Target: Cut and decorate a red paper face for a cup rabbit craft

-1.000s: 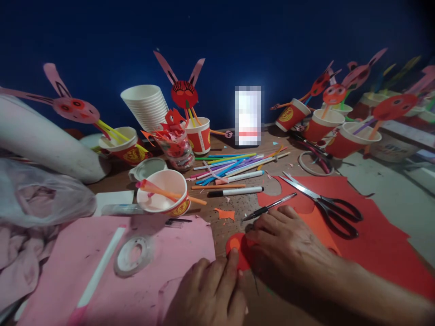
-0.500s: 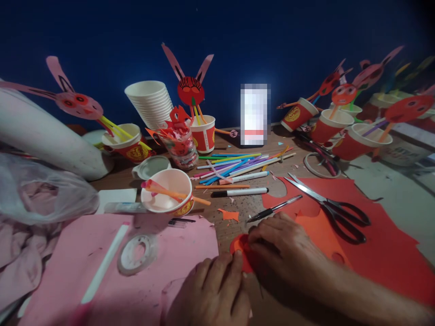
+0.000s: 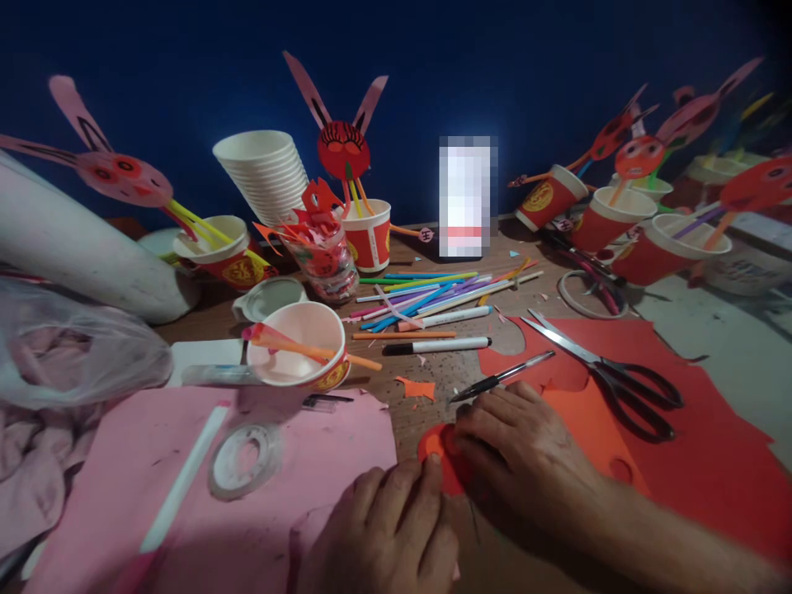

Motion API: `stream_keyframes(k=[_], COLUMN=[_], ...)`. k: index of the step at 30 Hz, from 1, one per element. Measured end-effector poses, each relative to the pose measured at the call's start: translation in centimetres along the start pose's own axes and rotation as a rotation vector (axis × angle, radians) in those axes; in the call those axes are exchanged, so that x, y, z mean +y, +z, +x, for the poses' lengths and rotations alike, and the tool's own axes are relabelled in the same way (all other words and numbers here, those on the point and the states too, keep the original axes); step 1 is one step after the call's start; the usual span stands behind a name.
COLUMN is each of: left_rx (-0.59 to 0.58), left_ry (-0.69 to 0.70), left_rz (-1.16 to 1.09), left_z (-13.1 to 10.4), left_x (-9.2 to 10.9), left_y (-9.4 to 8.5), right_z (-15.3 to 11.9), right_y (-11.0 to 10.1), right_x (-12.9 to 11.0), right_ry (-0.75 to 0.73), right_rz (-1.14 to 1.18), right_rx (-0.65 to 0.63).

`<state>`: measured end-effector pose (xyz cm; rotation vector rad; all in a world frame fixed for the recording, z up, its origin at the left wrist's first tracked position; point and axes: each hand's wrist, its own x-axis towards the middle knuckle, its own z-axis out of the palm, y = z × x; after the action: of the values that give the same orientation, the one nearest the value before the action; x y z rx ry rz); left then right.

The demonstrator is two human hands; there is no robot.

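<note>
A red paper circle (image 3: 458, 480) with orange paper on it lies on the table between my hands. My left hand (image 3: 387, 528) comes in from below, its fingers bent and close together, and holds the circle's left side, one fingertip on the orange piece. From the right, my right hand (image 3: 523, 441) curls its fingers over the circle's other side, covering much of it. A black pen (image 3: 502, 377) rests just beyond my right knuckles. Scissors (image 3: 600, 363) lie with blades apart on red paper (image 3: 693, 462), near an orange sheet (image 3: 585, 425).
Pink paper (image 3: 334, 462) bears a tape roll (image 3: 226, 469). A paper cup (image 3: 297, 371) holding rolled paper stands behind it. Coloured sticks (image 3: 433, 297) and a marker (image 3: 439, 346) lie farther back. Stacked cups (image 3: 263, 177), a pixelated glowing screen (image 3: 467, 194) and several paper-faced cup figures (image 3: 343, 153) line the back.
The camera view has shifted slightly, so objects at the sides sit farther outward. Both hands stay at the red paper circle, with only slight finger movement.
</note>
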<state>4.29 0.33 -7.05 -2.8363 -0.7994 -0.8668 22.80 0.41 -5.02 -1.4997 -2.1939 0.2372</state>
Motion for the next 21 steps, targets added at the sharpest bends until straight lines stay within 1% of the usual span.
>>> stream_keyframes(k=[2,5,9,11,16,18,21], left_rx=[0.006,-0.023,-0.058,-0.061,-0.048,-0.046,-0.069], left_ry=[-0.005,0.006,0.033,0.032,0.019,0.004,-0.01], left_rz=[0.008,0.007,0.0,0.012,0.033,0.031,0.021], left_z=[0.0,-0.2,-0.4,-0.3,0.0,0.0,-0.1], left_x=[-0.1,-0.1,-0.2,-0.2,-0.1,0.0,0.0], left_y=[0.1,0.0,-0.1,-0.2,-0.2,-0.2,-0.1], right_z=[-0.1,-0.1,-0.3,-0.6,-1.8,-2.0,-2.1], right_y=[-0.3,-1.2,-1.9,-1.7,-0.5,-0.2,-0.1], right_x=[0.2,0.3,0.2,0.2,0.4,0.5,0.5], right_ry=[0.006,0.017,-0.111,-0.146,-0.15,-0.151,-0.154], right_rz=[0.04,0.087,0.019,-0.054,-0.169,-0.184,-0.172], right_rx=[0.031,0.076,0.104,0.08,-0.039,-0.053,-0.041])
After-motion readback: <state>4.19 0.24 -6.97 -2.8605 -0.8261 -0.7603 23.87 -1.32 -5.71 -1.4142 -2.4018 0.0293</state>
